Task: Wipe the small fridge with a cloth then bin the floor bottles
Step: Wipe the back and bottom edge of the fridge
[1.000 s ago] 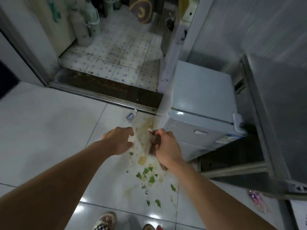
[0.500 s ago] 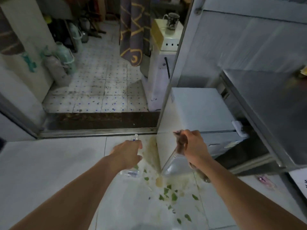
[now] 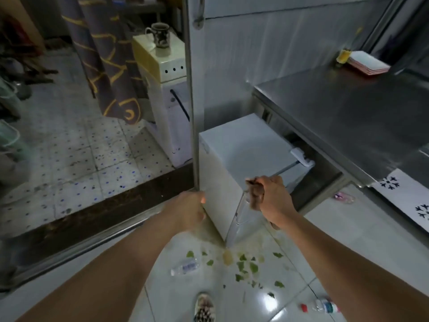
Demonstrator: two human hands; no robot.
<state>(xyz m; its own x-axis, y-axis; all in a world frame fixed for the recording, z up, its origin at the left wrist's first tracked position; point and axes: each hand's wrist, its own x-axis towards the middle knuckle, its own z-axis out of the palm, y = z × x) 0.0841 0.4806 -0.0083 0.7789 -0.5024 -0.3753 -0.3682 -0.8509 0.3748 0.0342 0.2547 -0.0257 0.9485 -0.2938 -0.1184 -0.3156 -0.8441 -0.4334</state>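
We wipe the small fridge's front corner.
Our right hand (image 3: 270,196) grips a brown cloth (image 3: 255,194) against the small fridge (image 3: 234,154); our left hand (image 3: 188,211) curls at its 9 o'clock edge; bottle (image 3: 184,268) labels are unreadable.

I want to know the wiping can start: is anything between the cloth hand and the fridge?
Nothing visible. The right hand holds the cloth right at the fridge front top corner. The left hand is at its left side.

Since a second ago both hands rise off the floor: the right hand (image 3: 270,197) brings the cloth (image 3: 255,194) to the small fridge (image 3: 241,147) top's front edge, the left hand (image 3: 186,211) nears its side.
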